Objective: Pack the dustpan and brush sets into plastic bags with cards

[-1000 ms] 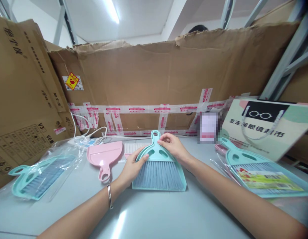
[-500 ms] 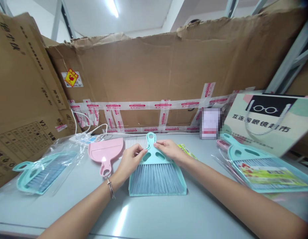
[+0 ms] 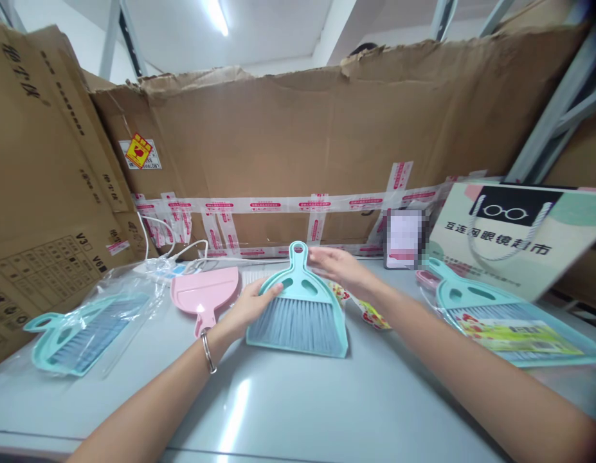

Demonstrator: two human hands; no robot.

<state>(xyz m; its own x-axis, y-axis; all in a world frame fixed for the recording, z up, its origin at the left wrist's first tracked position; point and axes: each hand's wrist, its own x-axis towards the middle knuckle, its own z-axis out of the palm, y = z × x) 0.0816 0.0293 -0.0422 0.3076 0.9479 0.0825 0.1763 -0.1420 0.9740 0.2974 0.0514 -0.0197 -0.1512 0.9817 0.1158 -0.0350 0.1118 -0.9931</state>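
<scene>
A turquoise dustpan [image 3: 342, 347] with a matching hand brush [image 3: 300, 325] nested in it is in the middle of the head view, handles pointing away from me and bristles toward me. My left hand [image 3: 256, 303] grips the dustpan's left side, its thumb over the front and its other fingers hidden behind. Just right of the handle loop is my right hand [image 3: 341, 267], its fingers apart and holding nothing. Behind the right forearm lies a colourful printed label [image 3: 372, 315].
On the left are a pink dustpan [image 3: 208, 287] and a bagged turquoise brush set [image 3: 92, 334]. Another set [image 3: 510, 321] lies at right, before a paper bag [image 3: 510, 235]. A phone-like device [image 3: 404, 238], partly blurred, leans against the cardboard wall [image 3: 278, 141].
The dustpan with the brush has tilted, and its near edge has moved away from me. My left hand has shifted to its side. My right hand has let go of the handle.
</scene>
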